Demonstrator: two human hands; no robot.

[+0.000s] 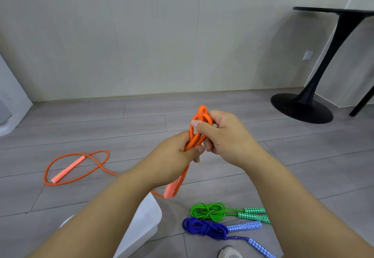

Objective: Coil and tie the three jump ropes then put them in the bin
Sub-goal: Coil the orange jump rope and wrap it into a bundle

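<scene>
grey plank floor [60, 132] runs back to a pale wall. far left on it lies the loose part of the orange rope [199, 120], one big slack loop with a handle [67, 169] lying inside it, so this rope is only partly coiled and not tied. the white bin [145, 221] sits near the middle, half hidden behind the left forearm; its inside does not show. just right of it the green rope [208, 211] and the blue rope [204, 226] lie on the floor, each coiled and knotted, neither in the bin. so i judge two of the three ropes done, the third under way, and all the binning left.

the left hand [174, 156] is closed round the lower end of a few orange loops, with the other handle [170, 192] hanging below it. the right hand [224, 136] has its thumb and curled fingers pinching the top of the same loops. a black table [299, 108] stands far right.
</scene>
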